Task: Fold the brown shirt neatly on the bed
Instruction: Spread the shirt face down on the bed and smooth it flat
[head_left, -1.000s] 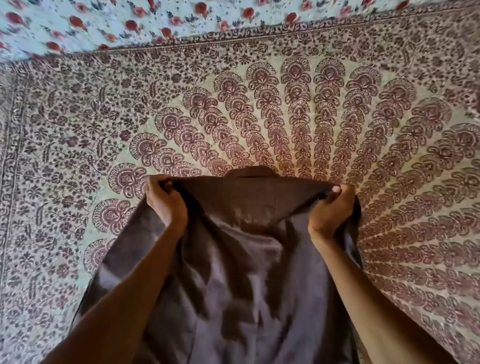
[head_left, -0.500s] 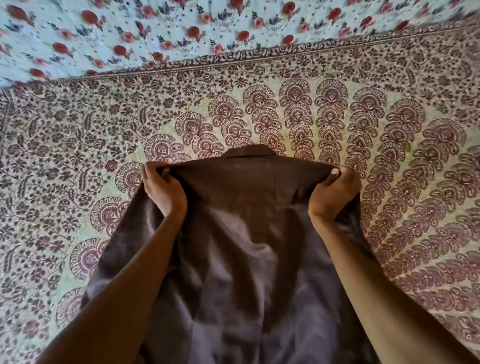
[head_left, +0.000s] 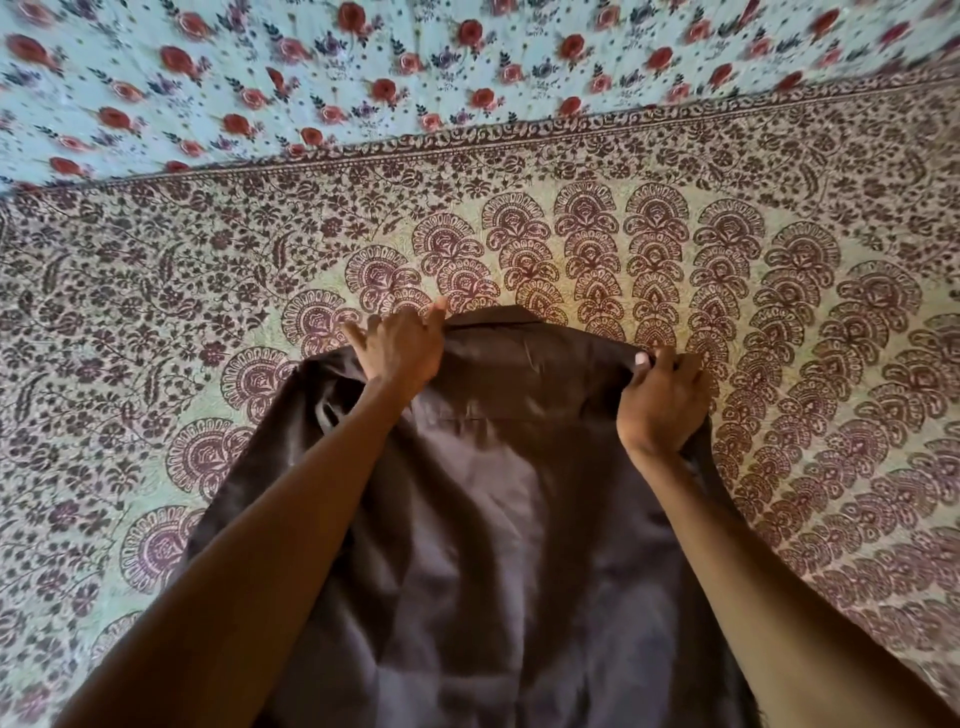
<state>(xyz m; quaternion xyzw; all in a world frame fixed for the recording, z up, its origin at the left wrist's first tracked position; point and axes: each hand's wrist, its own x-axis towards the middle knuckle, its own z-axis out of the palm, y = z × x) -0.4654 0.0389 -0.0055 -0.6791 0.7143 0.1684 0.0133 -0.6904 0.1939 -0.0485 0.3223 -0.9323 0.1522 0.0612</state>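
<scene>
Shirt (head_left: 493, 519), right hand (head_left: 662, 405) pinching, left hand (head_left: 400, 353) seemingly splayed

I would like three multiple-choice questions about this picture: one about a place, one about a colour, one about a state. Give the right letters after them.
1. Where does the collar of the brown shirt lie?
A) nearest the person
B) at the shirt's far end
C) folded underneath
2. What colour are the flowers on the pale blue cloth?
A) yellow
B) red
C) white
3. What does the right hand do?
A) lies flat and open
B) hangs free
C) grips the shirt's edge
Answers: B, the collar tops the far edge; B, red roses show; C, it curls round the fabric.
</scene>
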